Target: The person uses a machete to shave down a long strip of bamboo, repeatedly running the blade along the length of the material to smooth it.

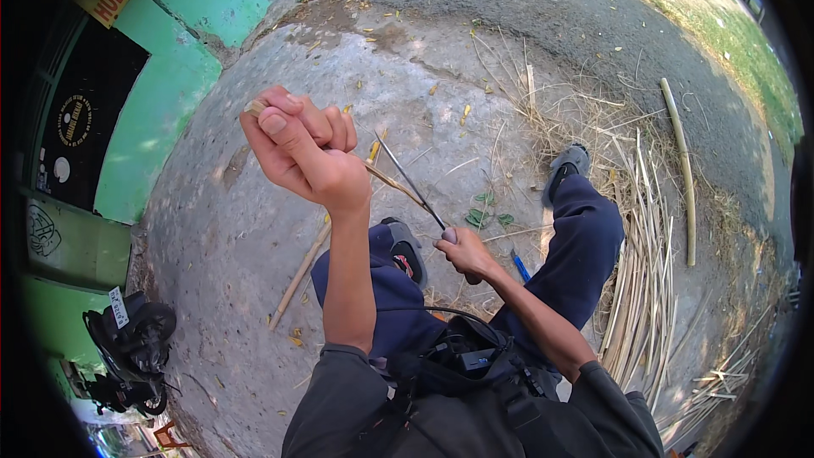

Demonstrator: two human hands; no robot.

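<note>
My left hand [301,148] is raised in front of me, its fingers closed around a thin bamboo strip [392,181]. One end of the strip pokes out above the fist, and the other slants down toward my right hand. Lower and closer to my body, my right hand [466,253] grips the handle of a long narrow knife [407,171]. Its dark blade points up and left, crossing the strip near the handle. Whether the edge touches the strip I cannot tell. On the ground beside my right leg lies a blue-handled tool [520,266].
A large bundle of split bamboo strips [644,263] lies to my right, with a bamboo pole [678,165] beyond it. Shavings [543,102] and leaves [483,212] litter the concrete. A bamboo stick [301,276] rests by my left foot. A parked motorcycle [131,348] stands left by a green wall [161,119].
</note>
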